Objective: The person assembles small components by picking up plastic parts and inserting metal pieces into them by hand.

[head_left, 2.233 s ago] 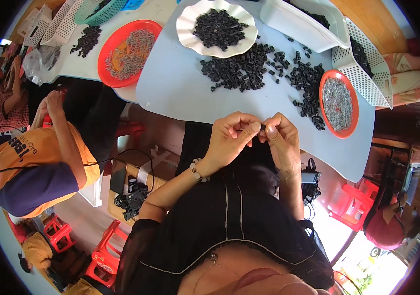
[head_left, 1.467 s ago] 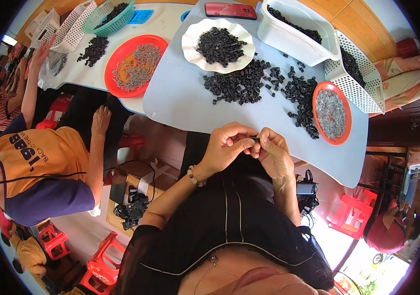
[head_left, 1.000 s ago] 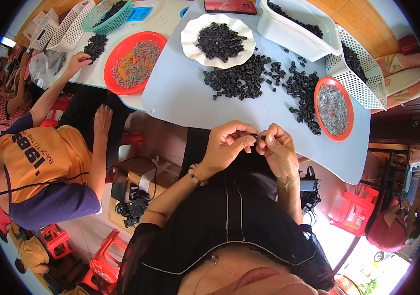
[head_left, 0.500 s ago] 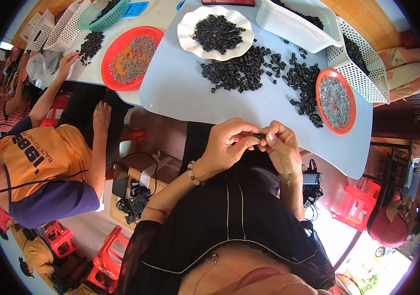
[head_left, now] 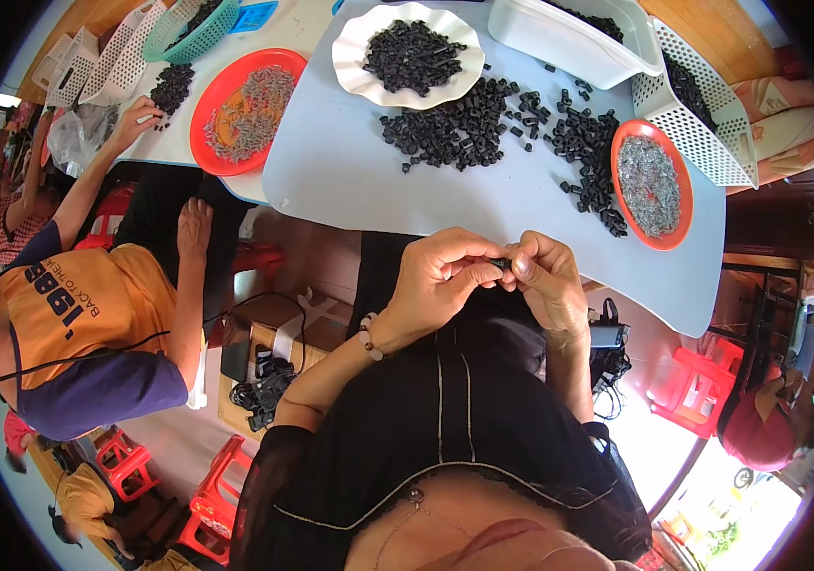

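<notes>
While the person's bare left hand (head_left: 434, 285) is pinching a small, black, cylindrical piece (head_left: 499, 264) near the front edge of the pale blue table (head_left: 326, 176), the bare right hand (head_left: 550, 290) is gripping that piece's right end, and a white, scalloped plate (head_left: 351, 74) is holding black pieces (head_left: 412, 55) beyond.

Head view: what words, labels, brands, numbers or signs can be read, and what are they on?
Co-worker's orange-and-navy shirt: large dark digits and smaller lettering; I won't copy printed text.
Small black part in the left hand's grip: too small to tell whether it bears any marking.
White tub: I can make out no lettering.
</notes>
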A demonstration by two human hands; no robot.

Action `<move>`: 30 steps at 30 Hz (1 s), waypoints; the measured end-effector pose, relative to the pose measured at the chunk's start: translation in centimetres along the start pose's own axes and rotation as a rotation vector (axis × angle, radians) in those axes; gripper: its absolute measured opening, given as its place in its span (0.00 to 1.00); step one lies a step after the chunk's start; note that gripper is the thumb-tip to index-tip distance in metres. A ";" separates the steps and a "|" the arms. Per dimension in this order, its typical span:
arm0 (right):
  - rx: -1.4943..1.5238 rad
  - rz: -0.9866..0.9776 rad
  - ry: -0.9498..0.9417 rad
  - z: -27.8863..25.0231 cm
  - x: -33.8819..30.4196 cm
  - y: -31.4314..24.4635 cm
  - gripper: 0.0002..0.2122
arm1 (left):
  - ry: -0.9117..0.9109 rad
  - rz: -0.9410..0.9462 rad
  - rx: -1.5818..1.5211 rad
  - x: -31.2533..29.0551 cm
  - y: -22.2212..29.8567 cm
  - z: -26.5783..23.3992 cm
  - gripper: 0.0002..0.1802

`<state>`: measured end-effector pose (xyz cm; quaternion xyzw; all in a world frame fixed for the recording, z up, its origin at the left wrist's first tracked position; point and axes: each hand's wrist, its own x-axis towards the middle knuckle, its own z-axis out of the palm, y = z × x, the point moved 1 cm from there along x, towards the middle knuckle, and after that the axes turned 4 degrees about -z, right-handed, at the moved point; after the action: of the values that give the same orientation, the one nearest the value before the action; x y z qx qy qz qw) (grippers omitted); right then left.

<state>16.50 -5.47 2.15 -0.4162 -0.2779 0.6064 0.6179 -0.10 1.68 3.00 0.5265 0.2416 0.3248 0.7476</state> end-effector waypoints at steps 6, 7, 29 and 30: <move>-0.022 0.006 -0.003 -0.2 -0.1 0.4 0.09 | 0.027 -0.003 0.104 -0.2 -0.5 0.1 0.08; -0.022 0.009 0.001 -0.2 -0.2 0.4 0.09 | 0.040 0.024 0.142 -0.2 -0.7 0.1 0.07; -0.138 -0.036 0.046 0.1 0.1 0.3 0.07 | 0.093 0.320 0.540 0.5 0.2 0.3 0.11; -0.139 -0.035 0.046 0.2 0.1 0.3 0.07 | 0.093 0.319 0.539 0.6 -0.1 0.2 0.11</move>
<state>16.23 -5.36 2.00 -0.4670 -0.3121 0.5652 0.6042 0.48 1.94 2.99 0.7215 0.2674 0.3860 0.5089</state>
